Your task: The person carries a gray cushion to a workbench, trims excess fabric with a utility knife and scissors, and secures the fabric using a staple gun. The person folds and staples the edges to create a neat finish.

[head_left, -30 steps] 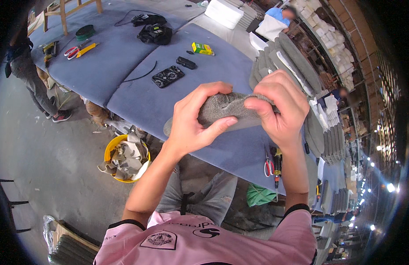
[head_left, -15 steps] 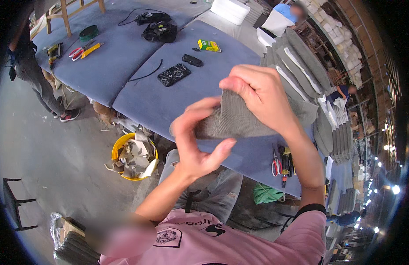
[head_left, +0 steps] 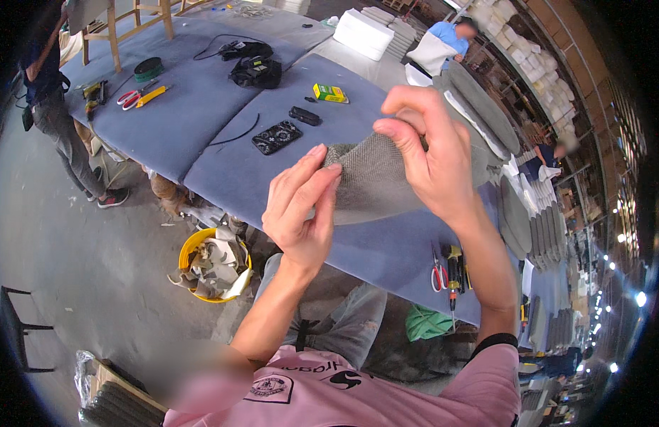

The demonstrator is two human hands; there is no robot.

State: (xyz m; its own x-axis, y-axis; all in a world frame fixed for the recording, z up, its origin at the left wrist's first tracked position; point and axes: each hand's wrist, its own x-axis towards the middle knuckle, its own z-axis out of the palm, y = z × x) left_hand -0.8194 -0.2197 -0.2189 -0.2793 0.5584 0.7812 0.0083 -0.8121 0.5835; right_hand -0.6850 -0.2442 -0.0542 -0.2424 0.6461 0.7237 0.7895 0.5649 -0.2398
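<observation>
Above the blue-covered table, a grey fabric-covered seat pad [head_left: 379,178] is held up between my hands. My left hand [head_left: 301,206] pinches its left corner, thumb and fingers pressed together at the fabric edge. At the upper right side of the pad, my right hand [head_left: 440,153] is curled around the edge, with the thumb over the fabric and the fingers bent behind. The hands partly hide the pad, and its far right end runs behind my right wrist.
On the blue table [head_left: 223,171] lie a black patterned phone [head_left: 277,136], a yellow-green box [head_left: 331,93], a black cap [head_left: 256,71] and red-handled scissors [head_left: 439,276] beside screwdrivers [head_left: 454,274]. A yellow scrap bucket [head_left: 186,249] stands on the floor. Grey pads [head_left: 479,107] are stacked at right. Other people work nearby.
My left hand has gone from loosely spread fingers to a pinch on the pad's left corner. The pad's folded upper edge has flattened, and my right hand has shifted slightly right.
</observation>
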